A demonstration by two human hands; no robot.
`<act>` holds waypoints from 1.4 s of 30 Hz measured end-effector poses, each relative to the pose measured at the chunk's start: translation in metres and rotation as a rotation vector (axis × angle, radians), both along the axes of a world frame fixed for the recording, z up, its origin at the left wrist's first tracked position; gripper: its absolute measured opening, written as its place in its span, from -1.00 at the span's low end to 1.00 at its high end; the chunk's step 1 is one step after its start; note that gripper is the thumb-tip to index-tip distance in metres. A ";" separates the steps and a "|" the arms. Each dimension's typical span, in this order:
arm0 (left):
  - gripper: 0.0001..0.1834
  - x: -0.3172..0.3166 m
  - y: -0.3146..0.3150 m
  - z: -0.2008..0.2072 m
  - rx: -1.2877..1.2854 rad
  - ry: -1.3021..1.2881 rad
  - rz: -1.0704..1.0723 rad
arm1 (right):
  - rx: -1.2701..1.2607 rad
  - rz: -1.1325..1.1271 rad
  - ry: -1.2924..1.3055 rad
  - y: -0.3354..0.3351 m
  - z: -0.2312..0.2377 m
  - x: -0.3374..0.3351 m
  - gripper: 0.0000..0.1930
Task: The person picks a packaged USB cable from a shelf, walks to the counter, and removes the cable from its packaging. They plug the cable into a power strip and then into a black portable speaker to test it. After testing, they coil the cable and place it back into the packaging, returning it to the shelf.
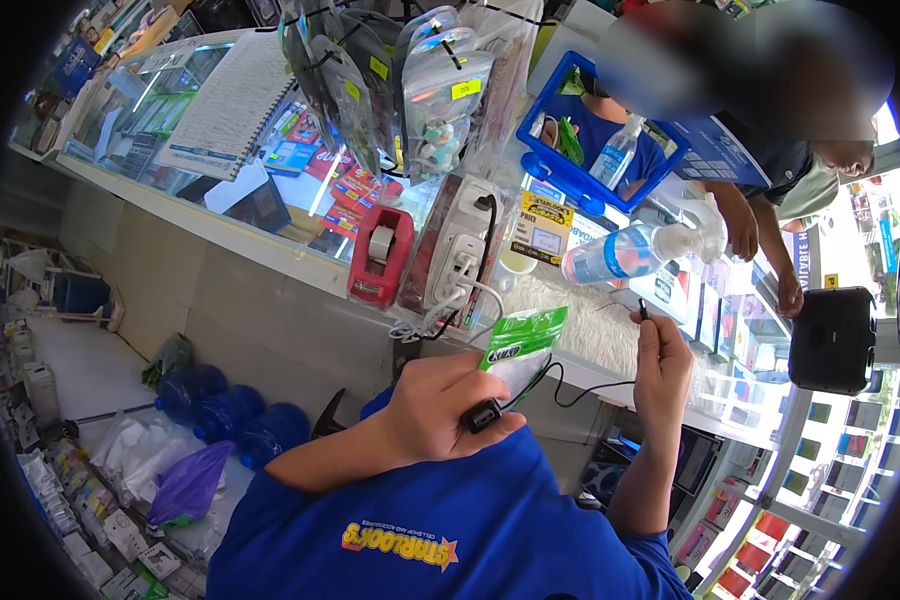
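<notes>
left hand: fingers curled around a black usb plug, plug face poking out below the knuckles. a green-and-white zip pouch sticks up from the same hand; exact grip on it is hidden by the fingers. right hand: thumb and fingertips pinching the small black connector, raised over the near edge. black cable hangs slack between both hands, in front of the surface.

clutter: spray bottle, clear with a blue band, just past the right hand, in the way on the far side. fluffy pale mat on the surface between the hands, partly covered by the pouch. white power strip beyond the left hand, with a white charger and a black plug in it; white cord loops right behind the pouch. red tape dispenser left of the strip. yellow-black card between strip and bottle. blue-framed mirror behind that, next to hanging clear pouches. spiral notebook farther left. another person's hand at far right, near a black boxy case. blue water jugs and a purple bag lower left.
</notes>
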State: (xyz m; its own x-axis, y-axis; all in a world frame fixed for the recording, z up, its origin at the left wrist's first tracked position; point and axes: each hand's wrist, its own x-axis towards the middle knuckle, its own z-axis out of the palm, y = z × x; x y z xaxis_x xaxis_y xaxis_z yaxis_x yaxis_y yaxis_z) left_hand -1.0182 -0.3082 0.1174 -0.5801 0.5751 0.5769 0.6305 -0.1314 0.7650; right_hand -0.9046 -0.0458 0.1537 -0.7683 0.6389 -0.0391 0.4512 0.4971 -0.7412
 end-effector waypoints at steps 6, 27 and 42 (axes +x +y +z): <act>-0.61 0.003 0.011 -0.008 -0.041 -0.033 -0.040 | 0.392 0.003 0.017 0.023 -0.048 0.001 -0.85; -0.46 0.000 0.053 -0.009 -0.186 -0.445 -0.003 | 0.197 0.615 0.377 -0.054 -0.019 -0.032 -0.35; -0.70 -0.007 0.040 0.011 -0.348 -0.199 0.050 | -0.434 0.717 0.285 -0.030 0.002 -0.055 -0.61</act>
State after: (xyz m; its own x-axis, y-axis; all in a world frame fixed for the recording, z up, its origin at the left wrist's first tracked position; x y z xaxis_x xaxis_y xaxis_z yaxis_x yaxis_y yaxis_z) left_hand -1.0247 -0.2684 0.1289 -0.6928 0.6846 0.2266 0.4649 0.1837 0.8661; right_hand -0.9600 -0.0760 0.1554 -0.9958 -0.0273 0.0876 -0.0916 0.2386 -0.9668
